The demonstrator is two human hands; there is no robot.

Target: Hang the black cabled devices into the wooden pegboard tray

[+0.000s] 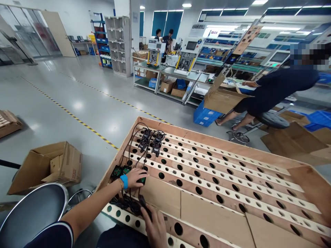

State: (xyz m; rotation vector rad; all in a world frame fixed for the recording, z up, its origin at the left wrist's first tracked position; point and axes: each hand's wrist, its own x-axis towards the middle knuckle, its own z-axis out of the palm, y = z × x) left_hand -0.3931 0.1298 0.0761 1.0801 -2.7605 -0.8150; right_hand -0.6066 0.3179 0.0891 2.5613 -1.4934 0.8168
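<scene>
A big wooden tray (297, 172) with rows of round holes lies in front of me. My left hand (136, 177), a blue band on its wrist, rests fingers-down on a small black part by the green circuit boards (119, 170) at the tray's left edge. My right hand (155, 225) is at the near edge, fingers curled on a bundle of black cable (130, 206). Several black pump-like units (151, 140) with looping wires sit in holes at the tray's far left corner.
A steel stool seat (33, 213) is at my lower left, an open cardboard box (49, 165) beyond it on the floor. A person in dark clothes (274, 89) bends over cardboard to the right. Blue crates (205, 116), workbenches and other people stand farther back.
</scene>
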